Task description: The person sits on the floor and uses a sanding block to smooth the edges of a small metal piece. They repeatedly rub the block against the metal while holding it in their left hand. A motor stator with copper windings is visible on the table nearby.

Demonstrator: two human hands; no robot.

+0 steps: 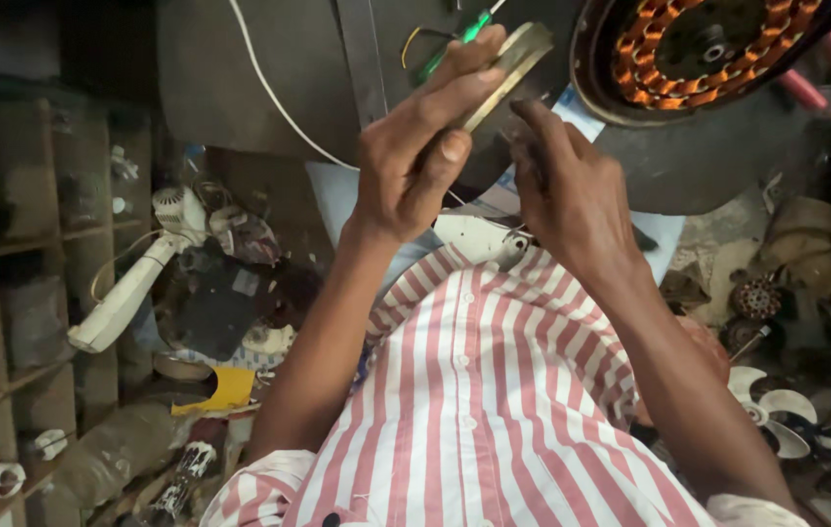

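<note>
Holding a flat, tarnished metal ring (505, 70) edge-on near the top centre of your view, your left hand (415, 156) pinches it with the thumb pressed under the rim and the fingers wrapped over the top. Your right hand (572, 195) sits just beside it at 3 o'clock, fingers curled narrow with the tips up against the ring's lower edge; whether they grip anything small cannot be told. At 1 o'clock from the ring lies a round motor stator (699, 49) with orange copper windings, resting on a dark work surface (269, 59). At 9 o'clock from the ring a green-handled screwdriver (450, 44) lies beside a white wire (269, 88) that crosses the surface. Below your hands, at 6 o'clock, is your red-and-white striped shirt (494, 410). Well off at 8 o'clock a white hair dryer (137, 283) lies among clutter in front of dusty wooden shelves (25, 244), and at 4 o'clock a small white fan blade (772, 405) sits among scrap parts.
</note>
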